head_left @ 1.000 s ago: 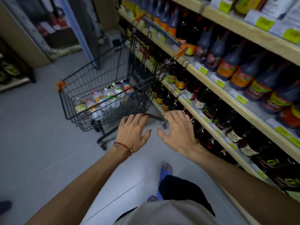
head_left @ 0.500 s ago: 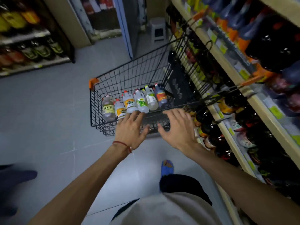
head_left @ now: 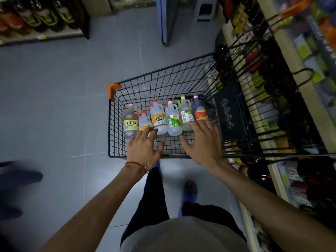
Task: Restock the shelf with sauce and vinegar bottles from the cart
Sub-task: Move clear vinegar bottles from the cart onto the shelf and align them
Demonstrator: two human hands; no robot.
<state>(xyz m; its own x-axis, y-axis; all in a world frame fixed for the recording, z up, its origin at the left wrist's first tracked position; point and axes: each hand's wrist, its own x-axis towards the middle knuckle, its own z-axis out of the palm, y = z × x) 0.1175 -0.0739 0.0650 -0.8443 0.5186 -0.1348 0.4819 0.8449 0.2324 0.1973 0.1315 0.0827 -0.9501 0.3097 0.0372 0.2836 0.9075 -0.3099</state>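
**Reach into cart: both hands open, nothing held**

The left hand (head_left: 143, 148) and the right hand (head_left: 203, 142) are above the near rim of the cart (head_left: 112, 128), palms down. On both hands the fingers are spread and nearly straight, and neither hand holds anything. The left fingers (head_left: 146, 131) overlap the base of the small bottle (head_left: 144, 120). The right fingers (head_left: 197, 124) overlap the base of the dark sauce bottle (head_left: 201, 111). Contact cannot be confirmed in either case.

Further into the cart, six bottles sit in one close row across the basket, each touching the next. From the cart's left wall, the small bottle is second and the dark sauce bottle is last. The shelf (head_left: 291, 57) runs just beside the cart's right side.

Probable faults from this position:
- **Neighbour bottles toppling.** The row is tightly packed, so lifting one bottle may tip the bottles beside it.
- **Slipping.** The bodies look like smooth plastic, so a grasp by the body rather than the neck may slide.
- **Cart drift.** Downward pressure on the rim may roll the cart away.
- **Snagging.** Spread fingers may catch in the wire mesh.
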